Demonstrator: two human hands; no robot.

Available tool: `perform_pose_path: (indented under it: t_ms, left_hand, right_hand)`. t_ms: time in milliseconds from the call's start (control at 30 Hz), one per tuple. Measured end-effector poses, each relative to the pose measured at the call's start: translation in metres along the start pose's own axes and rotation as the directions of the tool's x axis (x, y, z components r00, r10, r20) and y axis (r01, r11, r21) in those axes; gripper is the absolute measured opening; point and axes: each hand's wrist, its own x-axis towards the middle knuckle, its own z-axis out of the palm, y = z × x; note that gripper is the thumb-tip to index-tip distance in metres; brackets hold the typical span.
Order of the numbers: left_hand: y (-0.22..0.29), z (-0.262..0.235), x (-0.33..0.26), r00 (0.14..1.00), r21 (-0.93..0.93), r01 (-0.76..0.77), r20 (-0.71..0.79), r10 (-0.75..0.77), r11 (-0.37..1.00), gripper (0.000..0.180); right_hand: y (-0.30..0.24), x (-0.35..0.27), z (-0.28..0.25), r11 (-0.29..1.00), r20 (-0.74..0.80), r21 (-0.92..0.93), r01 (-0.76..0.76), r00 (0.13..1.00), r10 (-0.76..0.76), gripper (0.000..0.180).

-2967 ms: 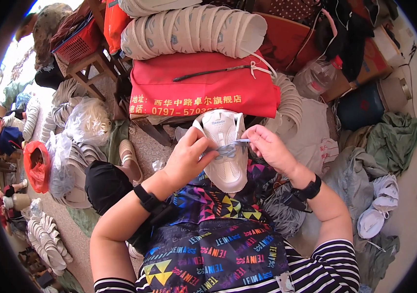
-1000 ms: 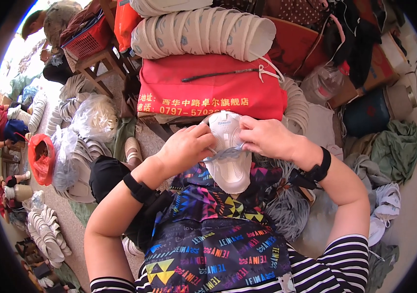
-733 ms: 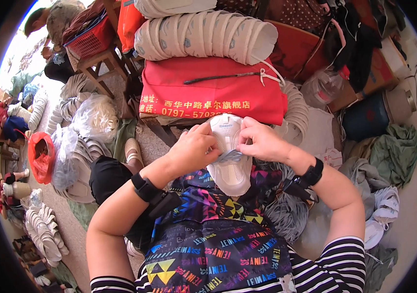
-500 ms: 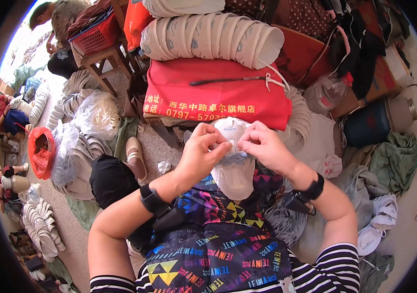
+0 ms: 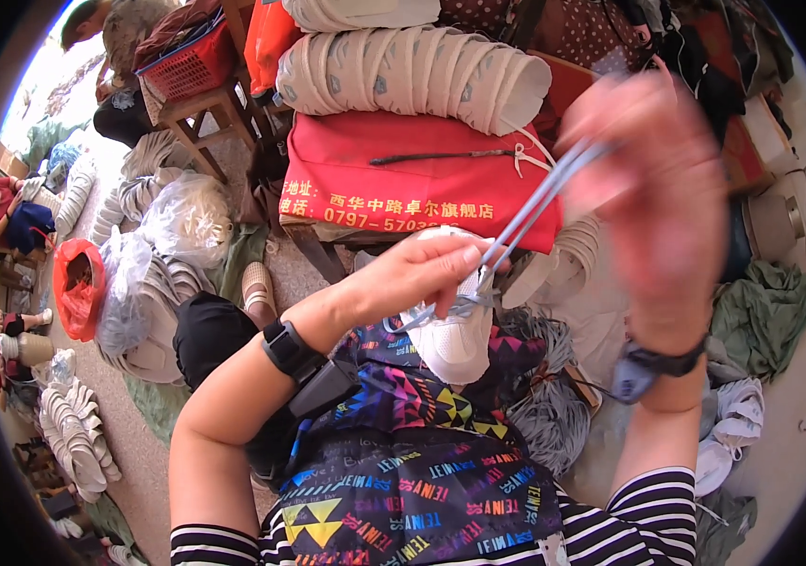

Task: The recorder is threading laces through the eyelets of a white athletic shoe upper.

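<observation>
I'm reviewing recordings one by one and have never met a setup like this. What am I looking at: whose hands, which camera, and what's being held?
There is no machine: one person works with two bare hands. The view comes from the left of two fisheye cameras worn on the head, looking down, so straight edges bend near the rim. Picture left is the person's left.

The left hand is at a white shoe upper above a patterned apron; whether it grips anything is hard to tell. A grey-blue lace runs taut from there to the raised right hand, which is blurred but seems to hold it.

Ahead, a thin dark rod lies on red cloth, with nested pale shoe uppers at its far side.
</observation>
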Motion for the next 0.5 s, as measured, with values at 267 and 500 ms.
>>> perform_pose_path:
  t_ms: [267,500]
  left_hand:
    - [0.074,0.018,-0.010,0.954,-0.046,-0.273,-0.142,0.265,0.961,0.037]
    - [0.072,0.009,-0.009,0.912,-0.097,-0.331,-0.289,0.291,0.939,0.034]
  right_hand:
    - [0.005,0.018,-0.058,0.612,-0.308,-0.774,-0.162,0.941,-0.140,0.028]
    - [0.090,-0.105,-0.011,0.562,0.150,-0.819,-0.112,0.905,0.398,0.024]
